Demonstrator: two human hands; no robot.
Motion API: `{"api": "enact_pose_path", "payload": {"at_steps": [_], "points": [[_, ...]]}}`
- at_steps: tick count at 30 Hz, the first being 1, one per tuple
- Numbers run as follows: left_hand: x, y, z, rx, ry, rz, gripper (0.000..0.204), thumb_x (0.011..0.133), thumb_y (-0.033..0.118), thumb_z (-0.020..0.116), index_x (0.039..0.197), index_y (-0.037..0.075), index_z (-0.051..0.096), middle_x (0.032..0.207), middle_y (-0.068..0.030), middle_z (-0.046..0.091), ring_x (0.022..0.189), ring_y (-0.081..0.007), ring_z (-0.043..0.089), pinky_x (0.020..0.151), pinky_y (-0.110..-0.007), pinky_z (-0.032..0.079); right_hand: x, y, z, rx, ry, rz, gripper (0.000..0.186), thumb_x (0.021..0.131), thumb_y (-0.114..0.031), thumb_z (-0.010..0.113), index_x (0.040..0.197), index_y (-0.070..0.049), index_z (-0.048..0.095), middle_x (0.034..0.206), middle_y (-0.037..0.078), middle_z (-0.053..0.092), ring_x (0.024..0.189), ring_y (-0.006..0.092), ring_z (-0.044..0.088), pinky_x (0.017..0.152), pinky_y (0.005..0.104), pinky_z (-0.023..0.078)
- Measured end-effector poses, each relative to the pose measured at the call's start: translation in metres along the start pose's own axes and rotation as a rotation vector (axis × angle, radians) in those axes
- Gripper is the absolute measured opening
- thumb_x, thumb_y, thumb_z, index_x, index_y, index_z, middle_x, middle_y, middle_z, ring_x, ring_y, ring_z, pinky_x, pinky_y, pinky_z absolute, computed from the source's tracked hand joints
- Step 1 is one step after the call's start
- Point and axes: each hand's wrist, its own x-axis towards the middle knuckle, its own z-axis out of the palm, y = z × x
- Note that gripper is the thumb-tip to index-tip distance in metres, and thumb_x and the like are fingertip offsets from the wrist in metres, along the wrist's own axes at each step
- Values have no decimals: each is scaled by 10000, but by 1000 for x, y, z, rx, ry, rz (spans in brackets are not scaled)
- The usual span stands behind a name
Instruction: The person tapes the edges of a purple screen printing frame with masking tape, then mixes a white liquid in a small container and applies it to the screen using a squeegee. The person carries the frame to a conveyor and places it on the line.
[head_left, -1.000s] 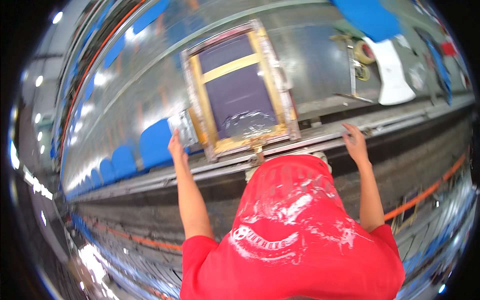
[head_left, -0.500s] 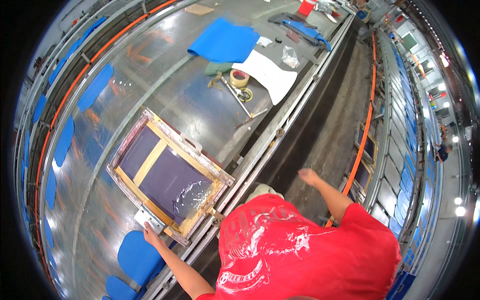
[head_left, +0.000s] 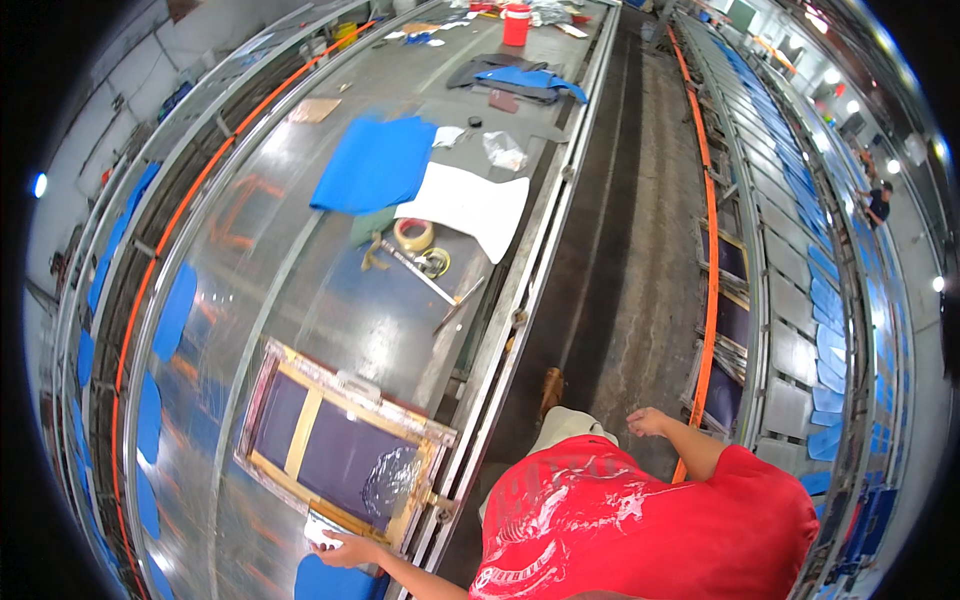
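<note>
A wooden-framed printing screen (head_left: 345, 425) with dark purple mesh and yellow tape strips lies on the long table at my left. Wet, shiny smears show on its mesh near the aisle side. My left hand (head_left: 350, 549) is closed on a pale metal plate (head_left: 322, 530) at the screen's near edge. Just below this hand lies a blue fabric piece (head_left: 338, 580). Over the aisle hangs my right hand (head_left: 652, 422), fingers loosely curled and apart, with nothing visible in it.
Tape rolls (head_left: 413, 235), a white sheet (head_left: 470, 205), blue cloth (head_left: 375, 165) and a red bucket (head_left: 515, 25) sit farther up the table (head_left: 330, 300). Along the aisle (head_left: 590, 250), an orange rail (head_left: 708, 260) edges another table with blue pieces. More screens (head_left: 732, 325) stand below that rail.
My view has turned, and the screen appears lower in it. My left hand stays at the metal plate. The right arm has swung lower, and a foot now shows in the aisle.
</note>
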Motion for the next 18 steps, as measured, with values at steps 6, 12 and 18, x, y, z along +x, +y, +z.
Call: {"api": "enact_pose_path", "payload": {"at_steps": [6,12,18], "points": [[-85,282,16,-620,-233,83,450,964,257,607,1300,-14,484,1145,-168,553,951,-298,557,842,-405,467,53,64,-90,104,105,-3,453,788,-244,696,1189,-37,660,872,84,701,700,172,650,576,318,501],[-248,540,-4,-1141,-902,185,398,962,126,577,1325,18,454,1101,-126,552,979,-218,529,812,-349,446,162,34,-198,-274,506,-340,401,805,-307,640,1138,-87,680,1131,172,668,1072,325,633,929,408,501],[-366,704,-47,-1302,-1328,569,213,922,84,619,1123,13,616,867,-60,632,778,-144,596,697,-278,474,159,-168,-288,94,335,-819,378,916,-243,627,1257,-82,600,1046,103,689,972,184,652,882,323,508]]}}
